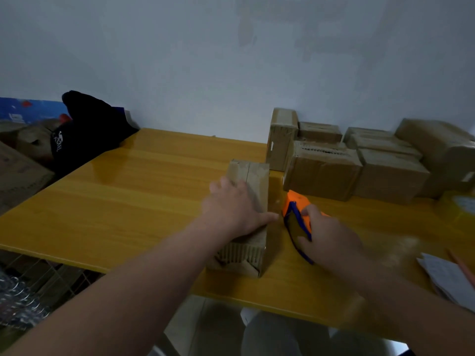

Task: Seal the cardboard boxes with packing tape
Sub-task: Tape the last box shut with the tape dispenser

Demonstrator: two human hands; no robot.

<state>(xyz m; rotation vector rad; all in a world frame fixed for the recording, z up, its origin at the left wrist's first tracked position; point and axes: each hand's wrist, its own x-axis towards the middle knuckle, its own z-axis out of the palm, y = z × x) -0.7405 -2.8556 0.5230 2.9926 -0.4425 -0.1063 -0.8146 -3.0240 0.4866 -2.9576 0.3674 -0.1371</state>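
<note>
A long cardboard box lies on the yellow table, its corrugated end facing me. My left hand lies flat on the box's top, fingers spread and straight, thumb at the right edge. Just right of the box, my right hand grips an orange and blue tape dispenser, its orange nose pointing away from me close to the box's right side. The frame is blurred by motion.
Several taped cardboard boxes are stacked at the back right against the wall. A black cap lies at the back left. Papers lie at the right table edge. A wire rack stands below left.
</note>
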